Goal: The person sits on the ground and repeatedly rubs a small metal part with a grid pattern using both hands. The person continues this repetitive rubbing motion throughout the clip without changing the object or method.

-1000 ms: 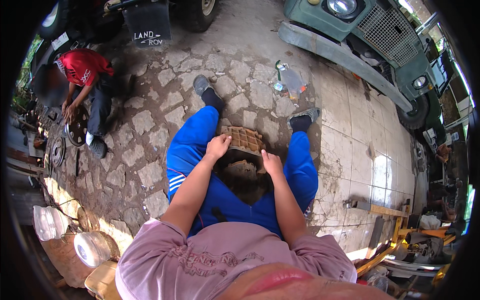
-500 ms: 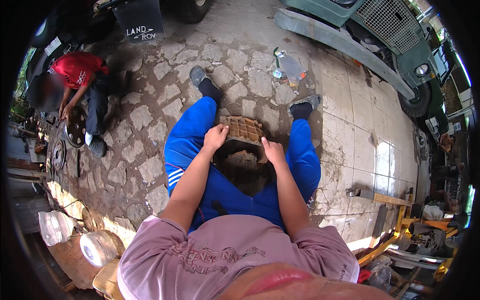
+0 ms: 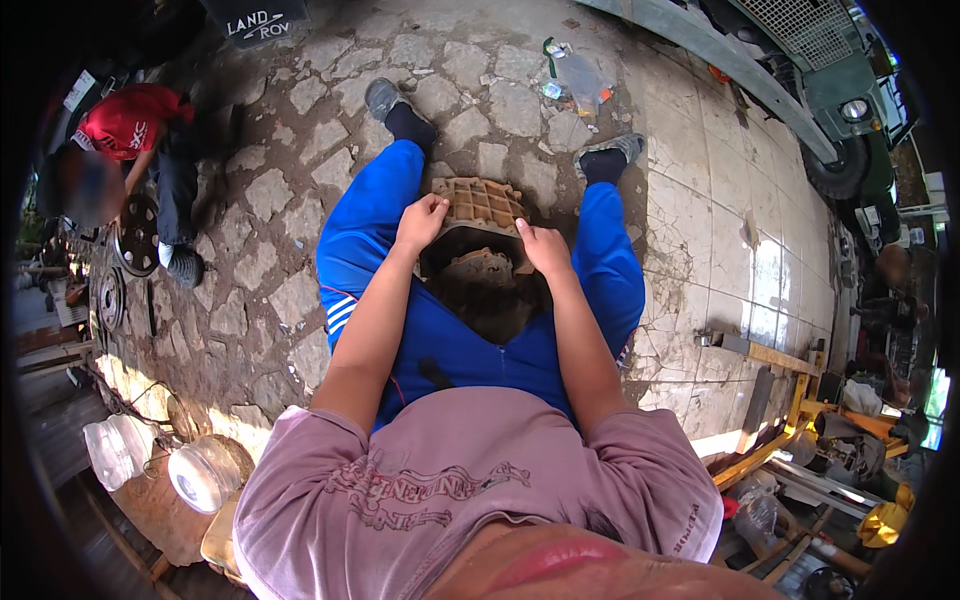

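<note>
Between my spread legs is a rusty brown, ribbed metal casting (image 3: 478,203), its gridded face up. My left hand (image 3: 423,220) grips its left edge with fingers curled over the rim. On the opposite side my right hand (image 3: 543,246) holds the right edge, thumb on top; the fingers underneath are hidden. Below the casting's near edge is a dark hollow, with another rough, greyish-brown metal part (image 3: 478,268) inside it. The lower end of this part is lost in shadow between my thighs.
A person in a red shirt (image 3: 130,120) crouches at the left over a dark round disc (image 3: 137,235); another metal disc (image 3: 111,298) lies nearby. Plastic litter (image 3: 580,80) lies ahead on the stones. A green vehicle (image 3: 835,90) stands right. Clear containers (image 3: 195,475) sit lower left.
The view has shifted slightly. Both hands keep their hold on the casting, which stays between my legs. The person in red bends lower over the disc.
</note>
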The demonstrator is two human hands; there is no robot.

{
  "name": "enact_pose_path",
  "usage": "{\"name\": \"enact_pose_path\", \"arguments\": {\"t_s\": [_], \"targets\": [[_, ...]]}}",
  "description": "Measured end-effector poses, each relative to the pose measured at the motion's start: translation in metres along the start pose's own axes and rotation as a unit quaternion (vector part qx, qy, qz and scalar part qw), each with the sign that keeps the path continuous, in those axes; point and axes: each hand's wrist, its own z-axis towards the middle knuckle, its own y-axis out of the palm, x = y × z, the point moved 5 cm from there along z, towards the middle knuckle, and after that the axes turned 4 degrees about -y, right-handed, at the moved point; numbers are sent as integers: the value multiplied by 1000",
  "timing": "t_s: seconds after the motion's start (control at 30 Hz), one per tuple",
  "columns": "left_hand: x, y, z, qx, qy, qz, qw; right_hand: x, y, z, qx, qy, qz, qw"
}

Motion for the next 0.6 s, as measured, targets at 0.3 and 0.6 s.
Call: {"name": "enact_pose_path", "arguments": {"t_s": [0.3, 0.6], "targets": [[-12, 0, 15, 59, 65, -59, 994, 8, 11, 10, 60, -34, 25, 997], [12, -2, 5, 33, 34, -15, 999, 18, 16, 3, 93, -14, 61, 994]]}}
